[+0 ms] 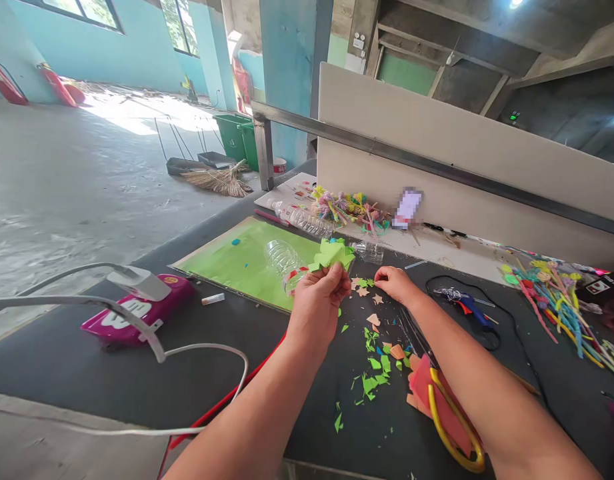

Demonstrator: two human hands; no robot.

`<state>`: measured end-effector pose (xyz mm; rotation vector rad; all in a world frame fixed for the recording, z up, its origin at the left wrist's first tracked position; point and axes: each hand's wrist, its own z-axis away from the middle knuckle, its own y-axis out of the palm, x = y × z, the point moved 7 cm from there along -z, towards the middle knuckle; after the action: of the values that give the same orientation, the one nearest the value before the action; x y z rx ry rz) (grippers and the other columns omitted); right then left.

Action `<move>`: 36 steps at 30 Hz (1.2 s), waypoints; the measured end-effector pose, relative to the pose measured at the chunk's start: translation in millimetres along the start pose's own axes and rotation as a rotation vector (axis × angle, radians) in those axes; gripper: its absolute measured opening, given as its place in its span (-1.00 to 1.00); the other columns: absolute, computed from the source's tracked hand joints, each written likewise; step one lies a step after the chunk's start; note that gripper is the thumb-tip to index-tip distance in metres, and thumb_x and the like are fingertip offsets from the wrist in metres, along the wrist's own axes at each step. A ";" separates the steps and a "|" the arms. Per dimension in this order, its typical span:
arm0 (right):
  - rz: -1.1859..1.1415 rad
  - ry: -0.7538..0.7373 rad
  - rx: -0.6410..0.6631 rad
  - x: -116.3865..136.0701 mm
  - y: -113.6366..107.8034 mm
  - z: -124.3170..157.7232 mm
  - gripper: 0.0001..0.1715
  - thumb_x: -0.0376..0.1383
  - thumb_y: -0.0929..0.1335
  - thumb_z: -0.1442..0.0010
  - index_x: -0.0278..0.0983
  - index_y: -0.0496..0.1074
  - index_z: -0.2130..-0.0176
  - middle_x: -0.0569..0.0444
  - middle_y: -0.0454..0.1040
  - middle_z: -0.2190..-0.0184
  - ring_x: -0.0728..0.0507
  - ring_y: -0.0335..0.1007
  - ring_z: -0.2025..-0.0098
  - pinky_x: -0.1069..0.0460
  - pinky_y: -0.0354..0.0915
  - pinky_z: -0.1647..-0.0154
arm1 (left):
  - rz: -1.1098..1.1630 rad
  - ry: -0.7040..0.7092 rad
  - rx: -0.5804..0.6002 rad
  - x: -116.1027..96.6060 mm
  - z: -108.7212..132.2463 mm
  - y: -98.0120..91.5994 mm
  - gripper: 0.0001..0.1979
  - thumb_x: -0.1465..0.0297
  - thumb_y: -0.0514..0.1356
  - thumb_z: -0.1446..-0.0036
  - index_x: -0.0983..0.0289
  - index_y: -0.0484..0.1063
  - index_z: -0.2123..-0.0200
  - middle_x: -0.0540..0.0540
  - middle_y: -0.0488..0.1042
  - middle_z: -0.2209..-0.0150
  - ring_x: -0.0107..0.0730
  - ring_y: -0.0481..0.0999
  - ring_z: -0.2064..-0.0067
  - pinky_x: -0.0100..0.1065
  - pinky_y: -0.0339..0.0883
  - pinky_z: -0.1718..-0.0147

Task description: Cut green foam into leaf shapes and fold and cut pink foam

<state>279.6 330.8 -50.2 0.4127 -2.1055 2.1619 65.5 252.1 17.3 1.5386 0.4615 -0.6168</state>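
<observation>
My left hand is closed on bright green paper cutouts, which fan out above the thumb; their exact shapes overlap. To its right, my right hand has its fingertips drawn together close to a small green paper star on the dark table. Whether it grips anything is hidden. Small orange paper stars lie just below. Green paper scraps are scattered nearer to me. Scissors with yellow handles lie over pinkish-red paper, partly under my right forearm.
A green sheet carries a clear plastic bottle piece. Behind lie another plastic bottle, pipe-cleaner flowers and a phone. A blue glue gun with its cord lies right. White cables cross left near a purple box.
</observation>
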 end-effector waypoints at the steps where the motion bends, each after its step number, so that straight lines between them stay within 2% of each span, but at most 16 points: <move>1: -0.001 0.005 -0.002 -0.4 -0.7 0.4 -0.67 -0.22 0.32 -0.29 -0.26 0.36 -0.03 -0.03 0.41 -0.02 -0.17 0.43 0.08 -0.15 0.40 0.10 | 0.001 -0.002 0.001 0.3 -0.2 0.1 -0.79 0.38 0.38 0.11 0.38 0.45 0.53 0.01 0.40 0.56 -0.57 0.37 0.54 -0.51 0.26 0.54; 6: -0.020 -0.009 0.010 5.1 -2.3 5.4 -0.66 -0.22 0.33 -0.28 -0.27 0.36 -0.03 -0.03 0.41 -0.01 -0.17 0.43 0.08 -0.16 0.41 0.10 | 0.002 -0.001 0.002 1.2 -1.5 -0.1 -0.79 0.38 0.39 0.11 0.38 0.45 0.53 0.02 0.41 0.55 -0.56 0.38 0.54 -0.51 0.26 0.54; 13: -0.013 -0.098 0.124 13.2 -0.7 24.4 -0.68 -0.22 0.33 -0.28 -0.28 0.37 -0.01 -0.03 0.43 0.00 -0.17 0.44 0.09 -0.15 0.41 0.11 | -0.006 -0.028 0.032 6.1 -1.0 1.1 -0.78 0.37 0.40 0.12 0.38 0.45 0.53 0.02 0.40 0.54 -0.55 0.37 0.53 -0.50 0.26 0.53; 19: -0.007 -0.116 0.158 12.7 -1.1 31.1 -0.69 -0.22 0.33 -0.28 -0.27 0.37 -0.01 -0.03 0.43 0.01 -0.16 0.44 0.10 -0.14 0.41 0.12 | -0.009 -0.021 0.039 6.9 -1.2 2.2 -0.80 0.39 0.38 0.09 0.38 0.45 0.54 0.03 0.39 0.55 -0.55 0.37 0.53 -0.49 0.25 0.53; 24: -0.006 -0.100 0.082 17.7 -9.3 23.7 -0.68 -0.22 0.33 -0.28 -0.28 0.37 -0.02 -0.03 0.42 0.00 -0.17 0.44 0.09 -0.15 0.41 0.11 | -0.021 -0.017 0.037 6.3 -2.2 1.6 -0.80 0.39 0.38 0.09 0.38 0.45 0.54 0.03 0.39 0.55 -0.55 0.37 0.52 -0.49 0.25 0.53; 30: 0.022 -0.125 0.008 29.8 -7.3 18.7 -0.70 -0.23 0.32 -0.29 -0.27 0.38 0.00 -0.02 0.43 0.01 -0.15 0.44 0.11 -0.14 0.41 0.12 | -0.014 -0.024 0.033 7.4 -1.1 -0.4 -0.79 0.38 0.39 0.10 0.38 0.45 0.52 0.03 0.40 0.53 -0.56 0.37 0.52 -0.50 0.25 0.53; 36: 0.103 -0.039 -0.118 32.7 -16.0 22.9 -0.69 -0.22 0.33 -0.28 -0.29 0.38 0.00 -0.02 0.44 0.03 -0.16 0.44 0.10 -0.15 0.40 0.11 | -0.006 -0.027 0.030 6.8 -1.1 -1.4 -0.78 0.36 0.39 0.10 0.38 0.45 0.51 0.03 0.40 0.53 -0.55 0.39 0.52 -0.49 0.26 0.52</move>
<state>255.2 304.8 -26.1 0.3459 -2.3102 2.0840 70.0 252.7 11.8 1.5563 0.4379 -0.6513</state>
